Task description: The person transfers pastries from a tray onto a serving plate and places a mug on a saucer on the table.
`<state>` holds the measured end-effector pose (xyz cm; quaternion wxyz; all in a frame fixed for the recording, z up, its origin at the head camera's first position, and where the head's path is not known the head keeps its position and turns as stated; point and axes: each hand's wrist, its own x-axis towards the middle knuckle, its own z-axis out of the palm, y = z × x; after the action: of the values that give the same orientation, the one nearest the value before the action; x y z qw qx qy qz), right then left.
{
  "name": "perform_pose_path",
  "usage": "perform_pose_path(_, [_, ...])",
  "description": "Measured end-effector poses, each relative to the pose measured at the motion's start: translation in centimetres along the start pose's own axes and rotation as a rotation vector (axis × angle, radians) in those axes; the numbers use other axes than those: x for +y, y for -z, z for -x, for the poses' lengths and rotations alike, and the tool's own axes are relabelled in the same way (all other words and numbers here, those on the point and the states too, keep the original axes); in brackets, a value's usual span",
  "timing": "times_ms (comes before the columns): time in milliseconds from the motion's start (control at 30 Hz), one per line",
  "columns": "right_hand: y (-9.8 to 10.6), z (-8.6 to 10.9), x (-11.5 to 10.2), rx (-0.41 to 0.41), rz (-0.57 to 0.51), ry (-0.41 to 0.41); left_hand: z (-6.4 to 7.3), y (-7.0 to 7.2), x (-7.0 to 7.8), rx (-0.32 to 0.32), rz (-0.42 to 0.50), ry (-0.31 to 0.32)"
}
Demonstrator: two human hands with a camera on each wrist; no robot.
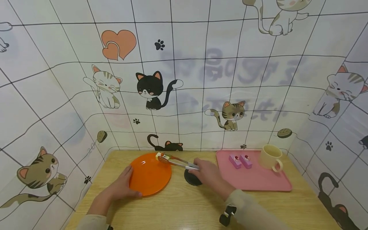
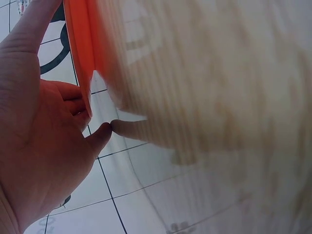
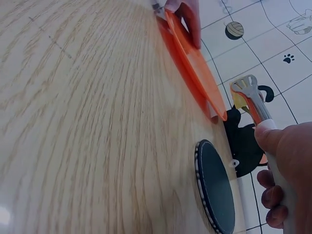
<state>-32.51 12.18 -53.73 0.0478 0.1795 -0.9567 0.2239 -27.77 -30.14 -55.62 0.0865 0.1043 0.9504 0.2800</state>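
Note:
My left hand (image 1: 122, 185) rests spread along the left edge of an orange plate (image 1: 149, 179), fingers at its rim and thumb along its near side. In the left wrist view the fingertips touch the rim (image 2: 80, 53) from outside, and the thumb's tip meets its reflection on the glossy table. My right hand (image 1: 210, 174) grips metal tongs (image 1: 181, 164) with pale handles. Their tips pinch a small yellow cake piece (image 1: 159, 156) over the plate's far right rim. In the right wrist view the cake (image 3: 239, 101) shows partly behind the tong head.
A black round coaster (image 1: 192, 179) lies beneath the right hand. Farther right, a pink tray (image 1: 258, 182) bears two pink-purple cake pieces (image 1: 241, 161) and a cream mug (image 1: 270, 156). A cat-patterned sheet (image 1: 189, 73) rises behind the wooden table (image 1: 178, 210).

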Motion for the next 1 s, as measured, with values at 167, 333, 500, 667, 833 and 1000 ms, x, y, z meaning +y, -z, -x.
perform_pose_path(167, [-0.9,-0.5,-0.8,-0.014,-0.017,0.025,0.0,0.0,-0.1,0.000,0.004,0.003])
perform_pose_path(333, [-1.7,-0.9,-1.5,-0.010,-0.026,0.022,0.0,0.1,0.0,0.007,0.003,-0.003])
perform_pose_path(500, [-2.2,-1.2,-2.0,-0.012,-0.031,0.011,0.0,0.1,0.0,-0.004,0.022,0.005])
perform_pose_path(667, [-2.6,-1.4,-2.3,-0.018,-0.028,0.015,-0.1,-0.1,-0.1,-0.003,0.020,0.009])
perform_pose_path(833, [-2.9,-1.7,-2.6,-0.010,-0.026,-0.001,-0.1,-0.1,-0.1,0.009,0.014,-0.003])
perform_pose_path(1000, [-3.2,-2.0,-2.7,-0.007,-0.027,-0.009,0.0,0.0,0.1,0.008,0.018,0.001])
